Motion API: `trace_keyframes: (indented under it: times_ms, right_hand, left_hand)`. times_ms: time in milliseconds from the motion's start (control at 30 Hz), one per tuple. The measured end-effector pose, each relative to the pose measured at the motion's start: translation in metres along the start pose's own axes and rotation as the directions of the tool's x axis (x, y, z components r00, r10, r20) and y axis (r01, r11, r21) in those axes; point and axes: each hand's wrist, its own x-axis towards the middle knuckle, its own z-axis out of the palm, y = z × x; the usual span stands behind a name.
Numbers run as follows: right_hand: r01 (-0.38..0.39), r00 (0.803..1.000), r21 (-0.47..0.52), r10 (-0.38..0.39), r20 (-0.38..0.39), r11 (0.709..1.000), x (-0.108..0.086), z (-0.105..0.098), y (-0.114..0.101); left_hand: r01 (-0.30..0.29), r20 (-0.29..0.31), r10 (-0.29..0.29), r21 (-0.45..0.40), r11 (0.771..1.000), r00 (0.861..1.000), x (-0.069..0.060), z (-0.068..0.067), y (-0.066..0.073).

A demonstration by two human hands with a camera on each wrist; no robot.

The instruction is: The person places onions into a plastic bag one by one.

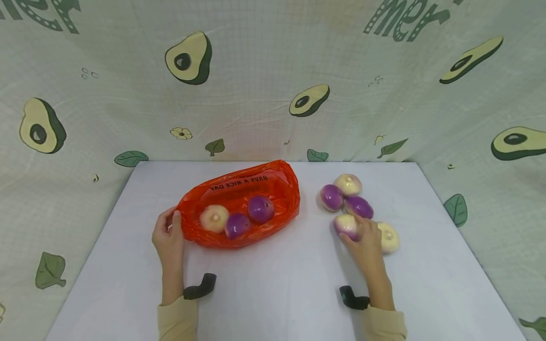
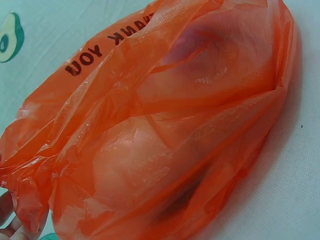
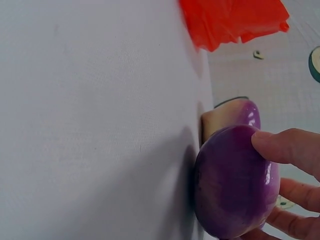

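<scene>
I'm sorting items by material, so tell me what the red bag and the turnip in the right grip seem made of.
Red bag: thin, glossy plastic film, judging by its crinkles and translucence. Turnip: smooth and glossy with bright highlights, perhaps moulded plastic or coated foam; real waxy skin cannot be ruled out.

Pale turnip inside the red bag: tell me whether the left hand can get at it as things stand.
Probably yes: the red bag gapes open and the pale turnip lies nearest the left hand, though that hand grips the bag's edge and may need to let go.
</scene>
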Motion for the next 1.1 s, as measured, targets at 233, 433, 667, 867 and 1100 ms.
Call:
trace_keyframes:
  times_ms: [233,433,667,867,1100]
  right_hand:
    - [0.01,1.0,-0.013,-0.01,-0.004,1.0,0.002,-0.0006,-0.0011]
    - [0.002,1.0,-0.02,-0.002,0.003,1.0,0.0024,-0.002,-0.0021]
    - [0.004,1.0,-0.036,-0.004,0.01,0.999,0.0032,-0.0021,-0.001]
    - [0.023,1.0,-0.037,-0.024,-0.002,0.999,0.0034,-0.0022,0.0009]
    - [0.018,0.999,-0.031,-0.018,0.027,0.999,0.0023,-0.0043,-0.0002]
  left_hand:
    - [-0.013,-0.006,0.013,-0.005,1.0,1.0,0.001,0.0006,-0.0007]
    - [-0.006,-0.005,0.006,-0.001,1.0,1.0,0.0011,0.0008,-0.0013]
    - [-0.004,-0.004,0.004,0.003,1.0,1.0,0.0016,0.0008,-0.0013]
    - [-0.004,-0.005,0.004,0.009,1.0,1.0,0.0016,0.0009,-0.001]
    - [-0.014,-0.007,0.014,0.007,1.0,1.0,0.0015,0.0013,-0.0011]
